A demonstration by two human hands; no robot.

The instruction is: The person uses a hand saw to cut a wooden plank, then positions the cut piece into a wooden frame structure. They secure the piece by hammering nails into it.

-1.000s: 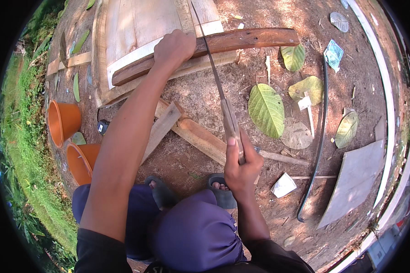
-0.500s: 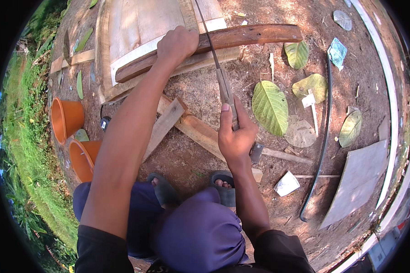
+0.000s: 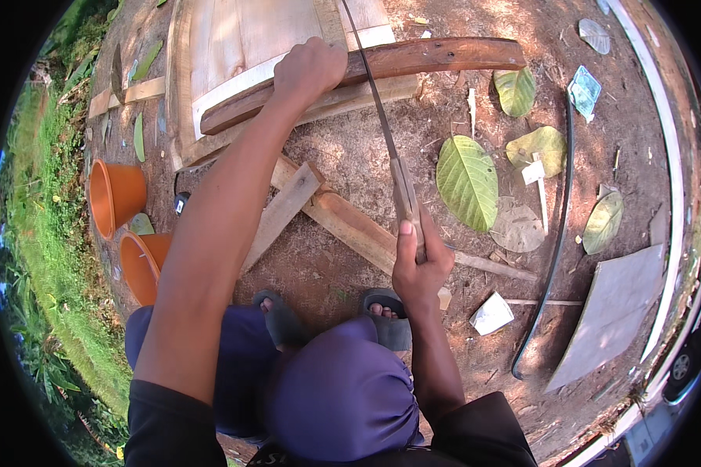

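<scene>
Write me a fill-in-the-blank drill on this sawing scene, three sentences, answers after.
1. The left hand presses down on a long brown ____ lying across the board.
2. The right hand grips the handle of a ____.
3. Left of the knees, two pots of ____ colour lie on the dirt.

Missing words: log; saw; orange

Rough wood log (image 3: 413, 58) (bark on); metal blade (image 3: 374, 101).
</scene>
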